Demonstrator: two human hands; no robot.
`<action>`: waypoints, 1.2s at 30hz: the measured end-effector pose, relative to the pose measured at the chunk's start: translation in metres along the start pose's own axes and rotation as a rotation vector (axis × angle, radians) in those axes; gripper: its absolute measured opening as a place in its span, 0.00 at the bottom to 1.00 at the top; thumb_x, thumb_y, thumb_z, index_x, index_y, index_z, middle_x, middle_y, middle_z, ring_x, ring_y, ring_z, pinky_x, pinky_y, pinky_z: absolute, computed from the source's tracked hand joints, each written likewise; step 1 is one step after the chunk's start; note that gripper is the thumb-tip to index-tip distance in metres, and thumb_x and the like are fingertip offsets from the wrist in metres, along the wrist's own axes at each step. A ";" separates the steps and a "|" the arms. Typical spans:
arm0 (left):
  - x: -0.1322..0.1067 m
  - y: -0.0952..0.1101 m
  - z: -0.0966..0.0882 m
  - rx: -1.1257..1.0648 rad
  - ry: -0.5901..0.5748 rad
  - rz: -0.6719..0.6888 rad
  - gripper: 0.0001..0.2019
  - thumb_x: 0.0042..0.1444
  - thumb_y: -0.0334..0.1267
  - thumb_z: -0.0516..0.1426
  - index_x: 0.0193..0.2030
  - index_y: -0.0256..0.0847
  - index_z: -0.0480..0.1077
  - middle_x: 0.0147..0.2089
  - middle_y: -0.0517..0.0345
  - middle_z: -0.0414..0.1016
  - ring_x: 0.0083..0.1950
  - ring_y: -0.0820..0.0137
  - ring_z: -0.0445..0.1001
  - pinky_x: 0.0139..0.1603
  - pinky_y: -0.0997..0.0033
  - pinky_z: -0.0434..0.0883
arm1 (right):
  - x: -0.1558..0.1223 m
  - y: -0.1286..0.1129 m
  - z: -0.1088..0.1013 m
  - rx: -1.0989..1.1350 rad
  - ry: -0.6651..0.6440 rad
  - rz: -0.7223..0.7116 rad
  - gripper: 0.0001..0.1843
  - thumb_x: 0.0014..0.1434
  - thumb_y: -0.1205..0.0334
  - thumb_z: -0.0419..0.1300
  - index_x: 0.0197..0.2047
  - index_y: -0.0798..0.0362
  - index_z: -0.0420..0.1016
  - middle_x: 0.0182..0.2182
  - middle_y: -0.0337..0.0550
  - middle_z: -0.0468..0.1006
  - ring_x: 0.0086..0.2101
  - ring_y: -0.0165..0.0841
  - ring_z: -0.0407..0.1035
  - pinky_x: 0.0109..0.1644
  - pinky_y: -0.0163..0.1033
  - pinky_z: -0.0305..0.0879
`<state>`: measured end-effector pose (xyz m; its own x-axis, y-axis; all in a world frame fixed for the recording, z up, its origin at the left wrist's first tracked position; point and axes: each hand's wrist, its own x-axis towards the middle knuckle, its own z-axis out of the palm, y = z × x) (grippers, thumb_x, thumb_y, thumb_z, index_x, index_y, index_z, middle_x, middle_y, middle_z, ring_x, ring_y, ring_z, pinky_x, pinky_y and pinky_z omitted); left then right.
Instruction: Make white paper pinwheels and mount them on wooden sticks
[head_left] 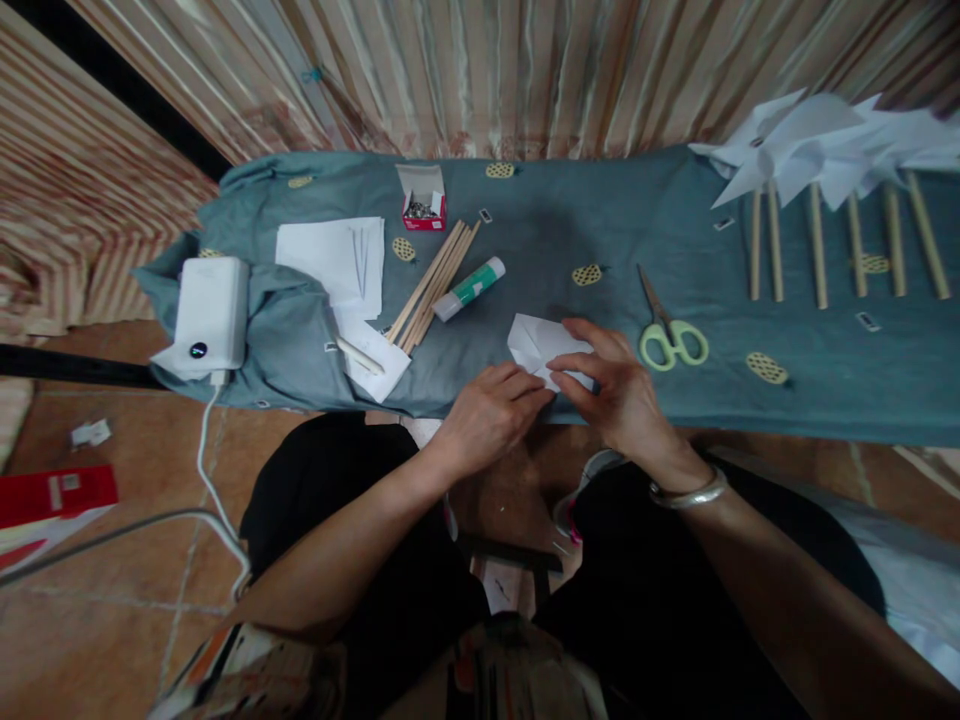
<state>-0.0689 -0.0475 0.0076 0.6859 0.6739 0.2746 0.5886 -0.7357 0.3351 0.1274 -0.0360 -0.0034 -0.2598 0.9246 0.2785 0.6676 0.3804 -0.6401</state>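
A folded white paper piece (538,345) lies near the front edge of a table covered in blue-grey cloth (570,220). My left hand (491,412) pinches the paper's near corner with closed fingers. My right hand (619,385) presses on the paper's right side, fingers curled over it; a silver bangle sits on that wrist. A glue stick (469,288) with a green label and a bundle of wooden sticks (433,286) lie just left of the paper. Green-handled scissors (670,335) lie to the right of my right hand.
A red box of pins (424,197) and white paper sheets (334,260) sit at the back left. A white power bank (211,312) with a cable rests on the left end. Finished paper pinwheels (817,150) on sticks lie at the right. A striped curtain hangs behind.
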 end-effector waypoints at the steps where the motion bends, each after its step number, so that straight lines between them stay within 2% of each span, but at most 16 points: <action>1: 0.000 0.000 0.000 -0.002 -0.002 -0.004 0.12 0.67 0.32 0.50 0.50 0.35 0.73 0.45 0.49 0.78 0.46 0.65 0.73 0.47 0.63 0.73 | -0.001 0.000 0.000 -0.011 -0.007 -0.014 0.09 0.62 0.63 0.57 0.39 0.45 0.79 0.58 0.45 0.72 0.57 0.46 0.66 0.60 0.57 0.66; 7: 0.000 0.000 -0.001 -0.007 -0.023 -0.017 0.13 0.67 0.33 0.50 0.49 0.36 0.74 0.45 0.49 0.78 0.46 0.64 0.72 0.46 0.62 0.73 | -0.012 -0.004 0.001 -0.077 -0.057 -0.095 0.14 0.64 0.66 0.51 0.47 0.46 0.76 0.63 0.45 0.67 0.61 0.47 0.61 0.63 0.62 0.60; 11: 0.001 0.000 0.000 0.000 -0.014 -0.019 0.12 0.67 0.34 0.50 0.48 0.35 0.74 0.45 0.49 0.77 0.45 0.64 0.72 0.45 0.62 0.73 | -0.018 -0.006 0.008 -0.101 -0.021 -0.155 0.20 0.61 0.71 0.50 0.52 0.45 0.71 0.63 0.45 0.67 0.61 0.44 0.60 0.64 0.60 0.60; 14: 0.002 -0.001 0.002 0.014 -0.004 -0.021 0.11 0.66 0.34 0.52 0.48 0.34 0.74 0.44 0.49 0.77 0.45 0.64 0.72 0.45 0.62 0.73 | -0.018 -0.008 0.010 -0.118 -0.018 -0.130 0.20 0.61 0.71 0.50 0.52 0.43 0.71 0.63 0.44 0.68 0.61 0.44 0.61 0.63 0.59 0.62; 18: 0.003 0.000 0.003 0.027 0.004 -0.029 0.11 0.66 0.32 0.51 0.49 0.35 0.74 0.43 0.48 0.77 0.45 0.65 0.73 0.45 0.63 0.73 | -0.016 -0.005 0.004 -0.060 -0.037 -0.093 0.20 0.61 0.70 0.49 0.52 0.48 0.74 0.62 0.48 0.69 0.60 0.46 0.62 0.63 0.60 0.61; 23: 0.003 0.000 0.003 0.045 0.039 -0.008 0.11 0.65 0.33 0.52 0.48 0.35 0.74 0.43 0.49 0.78 0.45 0.63 0.74 0.43 0.63 0.74 | -0.010 0.007 -0.009 -0.054 0.036 -0.044 0.23 0.62 0.69 0.47 0.57 0.50 0.72 0.60 0.50 0.71 0.60 0.45 0.64 0.63 0.59 0.62; 26: 0.003 -0.009 0.002 0.057 0.072 0.007 0.12 0.66 0.34 0.51 0.46 0.36 0.75 0.42 0.49 0.78 0.43 0.63 0.74 0.41 0.62 0.74 | -0.004 0.013 -0.013 -0.081 0.068 0.011 0.22 0.64 0.67 0.48 0.58 0.50 0.71 0.61 0.51 0.71 0.61 0.47 0.64 0.64 0.60 0.62; 32: 0.002 -0.036 -0.007 0.120 0.127 -0.086 0.11 0.65 0.30 0.51 0.44 0.37 0.76 0.45 0.50 0.79 0.44 0.64 0.72 0.43 0.61 0.72 | -0.001 0.008 -0.016 -0.066 0.076 0.006 0.20 0.65 0.65 0.49 0.56 0.51 0.74 0.56 0.52 0.76 0.56 0.47 0.71 0.62 0.59 0.65; 36: 0.003 -0.028 -0.010 0.111 0.148 -0.104 0.10 0.65 0.32 0.52 0.46 0.39 0.74 0.48 0.50 0.77 0.48 0.63 0.70 0.46 0.61 0.70 | -0.004 0.005 -0.015 -0.094 0.064 -0.034 0.18 0.65 0.65 0.49 0.53 0.51 0.76 0.53 0.52 0.78 0.52 0.46 0.73 0.60 0.59 0.66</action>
<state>-0.0874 -0.0243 0.0082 0.5533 0.7434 0.3757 0.7025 -0.6588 0.2691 0.1424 -0.0382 0.0033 -0.2403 0.9071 0.3457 0.7223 0.4050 -0.5605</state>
